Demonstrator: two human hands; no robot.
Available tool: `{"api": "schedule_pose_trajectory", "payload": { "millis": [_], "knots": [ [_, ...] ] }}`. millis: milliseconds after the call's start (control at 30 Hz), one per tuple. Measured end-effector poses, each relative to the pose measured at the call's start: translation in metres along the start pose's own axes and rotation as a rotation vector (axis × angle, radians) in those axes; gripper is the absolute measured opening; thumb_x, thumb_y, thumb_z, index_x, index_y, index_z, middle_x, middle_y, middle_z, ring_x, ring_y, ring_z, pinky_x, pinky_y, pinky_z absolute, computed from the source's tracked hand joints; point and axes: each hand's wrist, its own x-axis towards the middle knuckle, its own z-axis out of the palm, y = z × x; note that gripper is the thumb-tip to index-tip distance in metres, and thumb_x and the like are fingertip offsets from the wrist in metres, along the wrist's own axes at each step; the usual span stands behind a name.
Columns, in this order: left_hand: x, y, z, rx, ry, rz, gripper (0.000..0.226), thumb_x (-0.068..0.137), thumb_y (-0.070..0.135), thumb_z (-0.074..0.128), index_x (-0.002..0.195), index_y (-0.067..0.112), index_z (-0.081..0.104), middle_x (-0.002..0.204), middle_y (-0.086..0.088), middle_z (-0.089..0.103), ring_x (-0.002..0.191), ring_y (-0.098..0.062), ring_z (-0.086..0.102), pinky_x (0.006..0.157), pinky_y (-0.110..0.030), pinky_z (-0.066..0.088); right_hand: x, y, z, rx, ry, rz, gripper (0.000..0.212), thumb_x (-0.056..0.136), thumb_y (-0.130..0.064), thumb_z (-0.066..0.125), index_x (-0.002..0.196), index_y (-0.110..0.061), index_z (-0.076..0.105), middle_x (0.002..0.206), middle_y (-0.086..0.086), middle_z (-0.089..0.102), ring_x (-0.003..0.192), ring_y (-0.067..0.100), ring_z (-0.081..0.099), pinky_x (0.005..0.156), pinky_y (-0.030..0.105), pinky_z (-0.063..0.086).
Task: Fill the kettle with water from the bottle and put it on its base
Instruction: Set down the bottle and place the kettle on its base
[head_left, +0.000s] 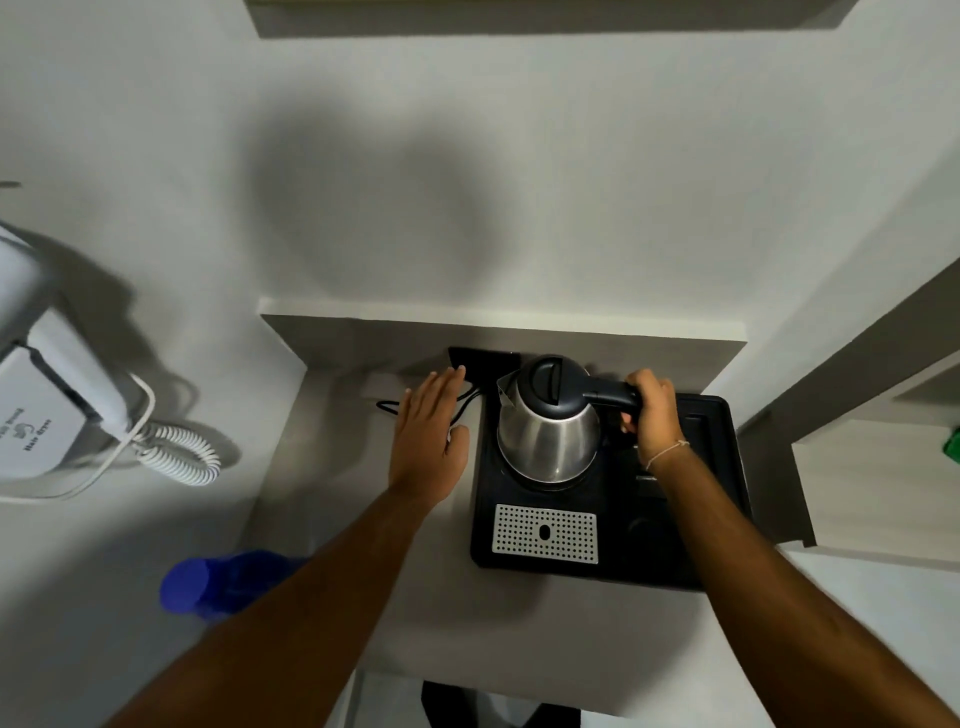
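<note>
Counter (415, 597) surface, pale and flat, fills the near centre of the scene, bounded by a white wall on the far side. Mounted on the wall at left is a hair dryer (47, 410) with a coiled cord. A black tray (613, 561) sits on the right part of the counter and carries a perforated drip grille (545, 533) at its near edge.

The kettle (548, 436) stands upright at the far centre of the tray, lid closed, handle pointing right. Whether it rests fully on its base or is lifted just clear cannot be determined; the base itself is hidden beneath it. The right hand (652, 410) is wrapped closed around the black handle. The left hand (431, 431) is open and flat, fingers extended, holding nothing, just left of the kettle and above a black power cord (389, 406).

The bottle (208, 584), blue and blurred, stands at the near left of the counter, partly behind the left forearm, well apart from the kettle.

Handling notes: the kettle body is rigid polished steel, probably slippery and light while empty, noticeably heavier once filled. Grasp only by the handle. The bottle is likely thin plastic; grip its middle without squeezing.
</note>
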Motion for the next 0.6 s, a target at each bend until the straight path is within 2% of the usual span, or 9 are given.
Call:
{"api": "schedule_pose_trajectory", "payload": {
  "millis": [67,200,333,500,600],
  "knots": [
    [0.002,0.0,0.003,-0.005,0.0,0.004,0.077,0.088,0.026,0.03,0.164,0.026,0.03,0.169,0.0,0.038,0.16,-0.02,0.026,0.134,-0.049,0.009,0.001,0.004,-0.004,-0.001,-0.009,-0.008,0.031,0.066,-0.045,0.06,0.055,-0.017,0.053,0.04,-0.007,0.041,0.033,0.008,0.036,0.036,0.018,0.027],
    [0.008,0.001,0.008,-0.007,0.002,0.006,0.077,0.087,0.025,0.031,0.164,0.026,0.03,0.169,0.0,0.038,0.16,-0.019,0.026,0.134,-0.046,0.007,0.005,0.014,-0.01,-0.012,0.026,0.007,0.039,0.063,-0.047,0.061,0.062,-0.01,0.05,0.039,-0.008,0.042,0.032,0.008,0.037,0.035,0.017,0.028],
    [0.009,-0.001,0.011,-0.005,-0.01,0.006,0.077,0.088,0.024,0.031,0.165,0.028,0.029,0.169,0.001,0.038,0.16,-0.017,0.027,0.134,-0.04,0.005,0.004,0.02,-0.009,-0.008,0.039,0.002,0.039,0.064,-0.047,0.064,0.063,-0.011,0.05,0.041,-0.008,0.042,0.033,0.006,0.038,0.036,0.017,0.028],
    [0.011,0.003,0.017,-0.01,-0.006,0.021,0.076,0.088,0.025,0.032,0.164,0.025,0.032,0.168,-0.001,0.04,0.158,-0.02,0.029,0.133,-0.048,0.011,0.005,0.025,-0.012,-0.089,0.026,-0.067,0.042,0.092,-0.032,0.07,0.069,0.0,0.058,0.05,0.003,0.041,0.034,0.009,0.036,0.038,0.021,0.028],
    [0.012,0.007,0.015,-0.01,-0.014,0.022,0.076,0.088,0.027,0.03,0.164,0.024,0.031,0.169,-0.002,0.039,0.159,-0.021,0.028,0.134,-0.049,0.01,0.004,0.025,-0.013,-0.138,0.023,-0.08,0.048,0.1,-0.035,0.07,0.07,0.0,0.059,0.062,0.013,0.042,0.036,0.011,0.036,0.04,0.021,0.032]
  ]
}}
